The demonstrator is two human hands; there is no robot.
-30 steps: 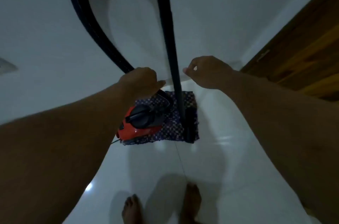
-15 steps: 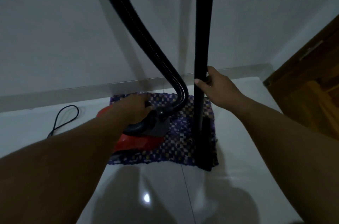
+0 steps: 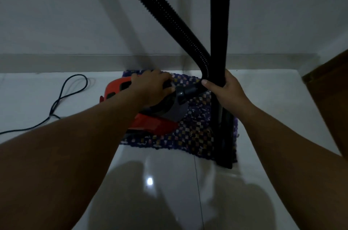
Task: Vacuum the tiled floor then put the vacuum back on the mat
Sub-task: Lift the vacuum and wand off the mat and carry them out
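Tile (image 3: pixel 169 192), pale and glossy, covers the floor and mirrors a small point of light and the person's dim outline. A grey skirting (image 3: pixel 75 62) runs along the plain wall (image 3: pixel 56 13) behind; dark wood (image 3: pixel 331 97) stands at the right edge. On a checked woven mat (image 3: pixel 194 135) against the wall sits the red vacuum (image 3: pixel 150 126). The left hand (image 3: pixel 150 88) curls over its dark top handle, gripping it. The right hand (image 3: pixel 226 92) wraps thumb and fingers round the upright black tube (image 3: pixel 219 22), whose foot rests on the mat's right side. A ribbed hose (image 3: pixel 169 13) slants down to the vacuum's front. A black cord (image 3: pixel 62 96) loops on the tile at left.
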